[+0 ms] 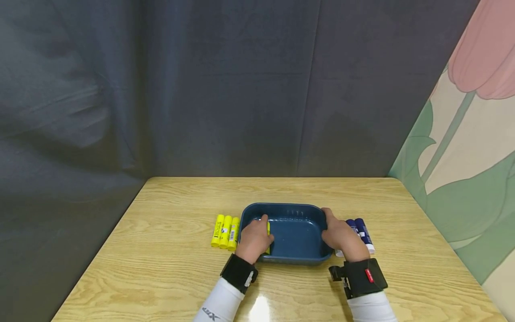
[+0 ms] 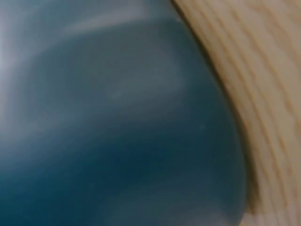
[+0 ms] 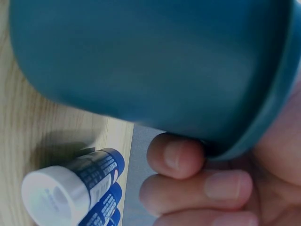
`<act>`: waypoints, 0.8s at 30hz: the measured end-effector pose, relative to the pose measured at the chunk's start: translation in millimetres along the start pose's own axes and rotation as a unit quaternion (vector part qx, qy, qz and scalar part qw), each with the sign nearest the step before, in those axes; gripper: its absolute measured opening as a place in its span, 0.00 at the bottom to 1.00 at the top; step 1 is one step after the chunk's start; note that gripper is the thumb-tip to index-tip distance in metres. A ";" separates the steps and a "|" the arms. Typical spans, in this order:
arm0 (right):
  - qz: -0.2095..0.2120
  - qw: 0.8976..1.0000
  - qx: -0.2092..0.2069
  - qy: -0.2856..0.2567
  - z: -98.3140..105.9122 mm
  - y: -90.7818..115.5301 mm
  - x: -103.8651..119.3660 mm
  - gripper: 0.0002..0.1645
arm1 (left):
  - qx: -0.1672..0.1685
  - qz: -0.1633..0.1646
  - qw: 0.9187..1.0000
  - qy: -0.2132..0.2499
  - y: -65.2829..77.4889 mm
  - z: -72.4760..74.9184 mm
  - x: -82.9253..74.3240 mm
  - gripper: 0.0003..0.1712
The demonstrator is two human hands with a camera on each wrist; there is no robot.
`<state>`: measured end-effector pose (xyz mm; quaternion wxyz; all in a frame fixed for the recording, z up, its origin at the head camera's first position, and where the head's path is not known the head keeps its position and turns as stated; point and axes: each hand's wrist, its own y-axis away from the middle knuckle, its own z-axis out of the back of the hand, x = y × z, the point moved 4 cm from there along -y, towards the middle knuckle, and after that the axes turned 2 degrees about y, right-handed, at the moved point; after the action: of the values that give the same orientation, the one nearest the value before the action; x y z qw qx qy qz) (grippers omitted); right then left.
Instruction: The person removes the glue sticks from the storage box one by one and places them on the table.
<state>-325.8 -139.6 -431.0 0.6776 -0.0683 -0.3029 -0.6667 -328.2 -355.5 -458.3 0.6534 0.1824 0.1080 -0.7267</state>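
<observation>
A dark blue rectangular tray (image 1: 297,259) stands on the wooden table. My right hand (image 1: 338,232) grips its right rim, with fingers (image 3: 176,155) curled under the rim from outside. Inside the left end of the tray, my left hand (image 1: 254,237) holds a yellow glue stick (image 1: 268,229), mostly covered by the hand. Just left of the tray, three yellow glue sticks (image 1: 225,231) lie side by side. Dark blue glue sticks with white ends (image 1: 364,235) lie by the right hand, partly hidden behind it; the right wrist view shows the nearest blue stick (image 3: 96,172) beside the tray wall.
The light wooden table (image 1: 169,277) reaches back to a dark grey curtain (image 1: 241,98). At the right stands a wall with a painted tulip (image 1: 483,58). The left wrist view is filled mostly by the tray's outer wall (image 2: 127,117).
</observation>
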 end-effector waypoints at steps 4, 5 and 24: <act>-0.002 1.000 0.002 0.003 0.1 0.0 0.0 0.41 | 0.004 0.003 1.000 0.006 0.1 -0.5 0.3 0.33; -0.002 1.000 0.002 0.003 0.2 0.0 0.0 0.41 | 0.005 0.003 1.000 0.006 0.2 -0.4 0.4 0.33; -0.006 1.000 0.003 0.003 0.1 -0.2 -0.3 0.42 | 0.026 -0.017 1.000 0.001 2.1 -1.0 -1.9 0.37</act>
<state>-326.0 -139.2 -431.1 0.6746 -0.0625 -0.3032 -0.6702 -325.9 -353.7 -458.3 0.6355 0.1985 0.0930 -0.7403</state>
